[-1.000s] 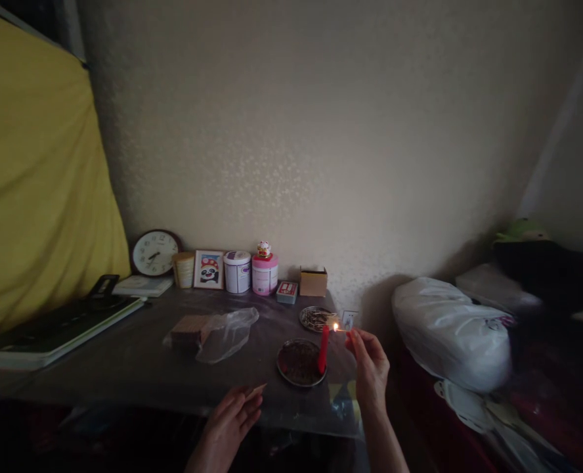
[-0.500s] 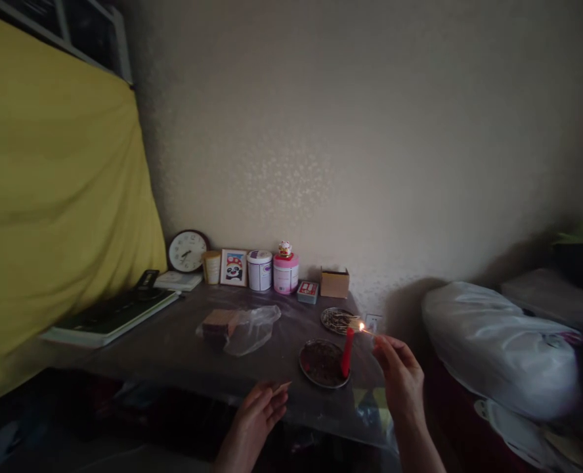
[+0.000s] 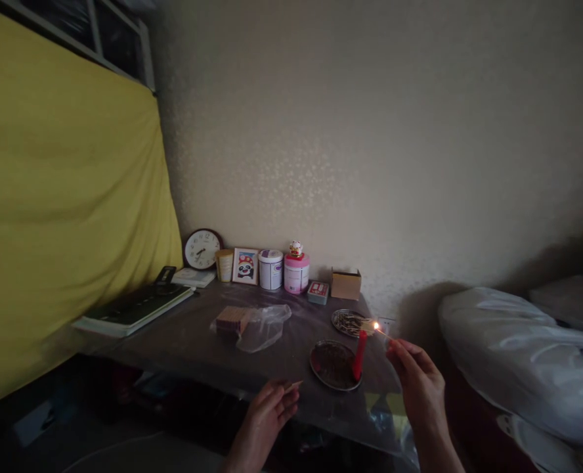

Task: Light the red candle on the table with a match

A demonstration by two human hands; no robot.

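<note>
My right hand (image 3: 419, 371) pinches a burning match (image 3: 382, 332) between thumb and fingertips. Its small bright flame sits just up and right of the top of a red candle (image 3: 359, 355), apart from it. The candle stands, slightly tilted, on the right side of a round metal plate (image 3: 328, 384) with dark residue. My left hand (image 3: 269, 414), below and left of that plate, is closed around a small matchbox (image 3: 293, 387); only a thin tan edge shows, the rest hidden by fingers. Behind the candle, a second metal plate (image 3: 338, 324) carries several thin sticks, seemingly used matches.
A brown stacked pack (image 3: 233, 320) lies in a clear plastic bag (image 3: 266, 328) on the dark covered table (image 3: 188, 338). Along the wall stand a clock (image 3: 203, 249), a panda picture (image 3: 245, 266), two tins, a small box (image 3: 318, 292) and an open carton (image 3: 346, 285).
The whole scene has shifted right as the camera turned left. Both hands keep about the same place relative to the candle; the match still burns near its top.
</note>
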